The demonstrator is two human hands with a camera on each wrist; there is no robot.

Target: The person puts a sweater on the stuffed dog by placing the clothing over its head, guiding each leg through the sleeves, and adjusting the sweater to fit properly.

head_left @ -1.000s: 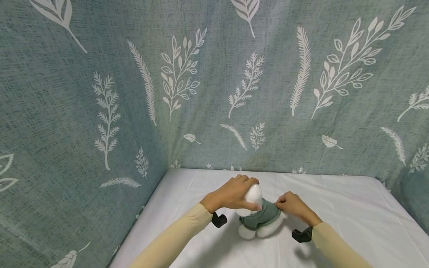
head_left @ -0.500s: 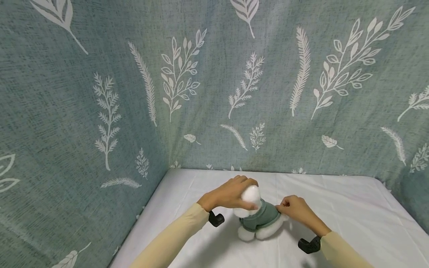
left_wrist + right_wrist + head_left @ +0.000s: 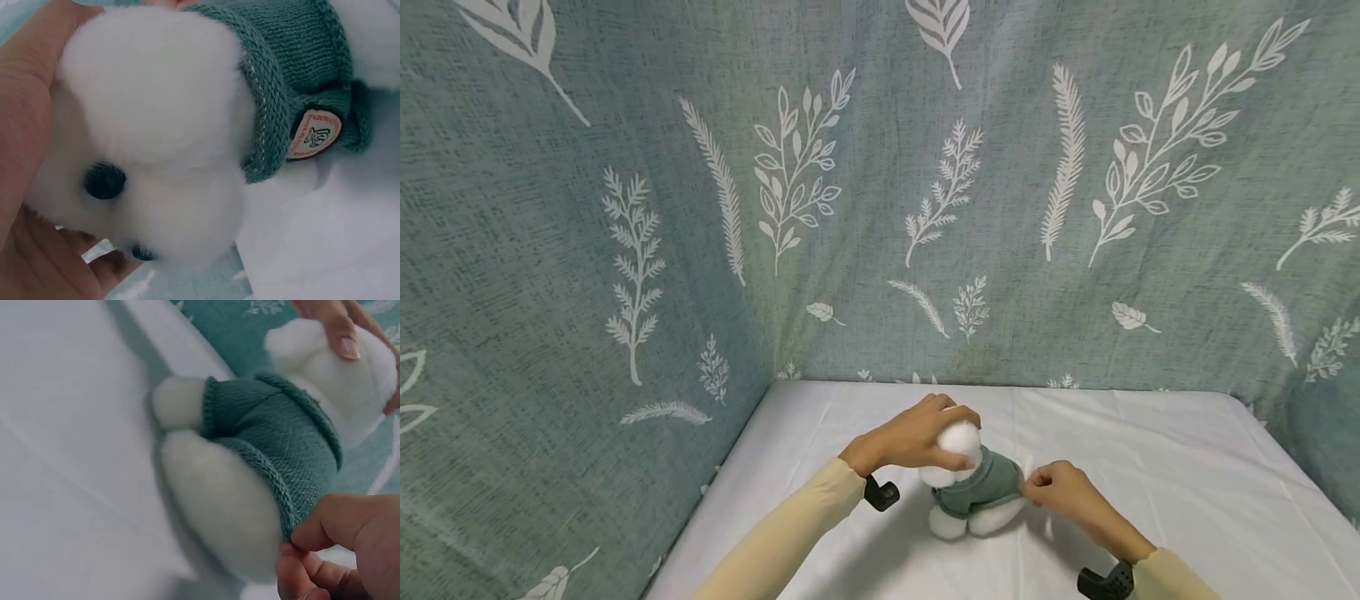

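A white plush toy [image 3: 996, 518] in a green knitted sweater [image 3: 988, 483] is on the white sheet. My left hand [image 3: 917, 433] grips its fluffy head [image 3: 162, 94] from above, fingers over the top and thumb on the near side. Dark round eyes [image 3: 105, 180] and a sewn patch [image 3: 315, 134] on the sweater show in the left wrist view. With thumb and fingertips, my right hand [image 3: 1063, 492] pinches the sweater's hem at the toy's rear. In the right wrist view the hem [image 3: 284, 506] lies along the plush leg [image 3: 219, 500].
The white sheet [image 3: 1150, 467] covers the surface around the toy. Blue-green cloth walls [image 3: 865, 208] with white leaf prints stand behind it and at the left. A black wrist device [image 3: 1107, 581] sits by the right sleeve, another [image 3: 882, 494] by the left.
My right hand has moved down and a little toward me along the sweater's rear hem, still pinching there. My left hand stays on the head, which has shifted slightly left.
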